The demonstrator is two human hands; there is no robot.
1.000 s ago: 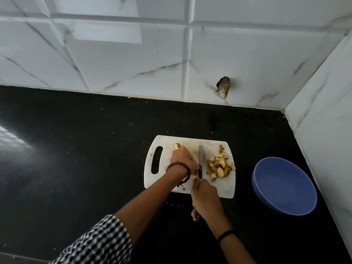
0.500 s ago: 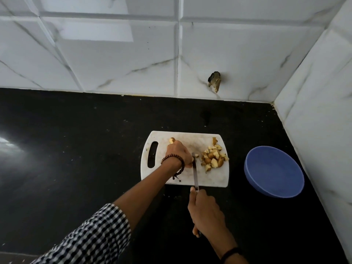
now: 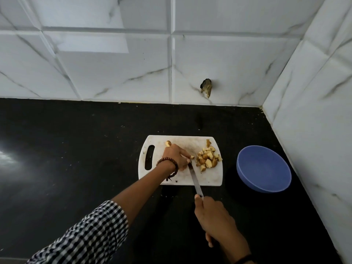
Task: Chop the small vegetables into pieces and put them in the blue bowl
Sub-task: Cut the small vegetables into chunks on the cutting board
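A white cutting board (image 3: 207, 180) lies on the black counter. A pile of chopped yellow-brown vegetable pieces (image 3: 208, 159) sits on its right half. One small vegetable piece (image 3: 168, 143) lies behind my left hand. My left hand (image 3: 176, 156) rests on the board with fingers curled, holding a small piece (image 3: 192, 157) at the knife tip. My right hand (image 3: 215, 216) grips the knife handle in front of the board. The knife blade (image 3: 194, 178) points up to my left fingers. The blue bowl (image 3: 263, 169) stands to the right with nothing visible inside.
White marble-look tiled walls close the back and the right side, meeting in a corner near the bowl. A broken hole (image 3: 206, 88) shows in the back wall. The black counter (image 3: 66, 149) stretches wide to the left.
My right hand has drawn the knife back toward me, so the blade now lies slanted with its tip at my left fingers. My left hand stayed on the board.
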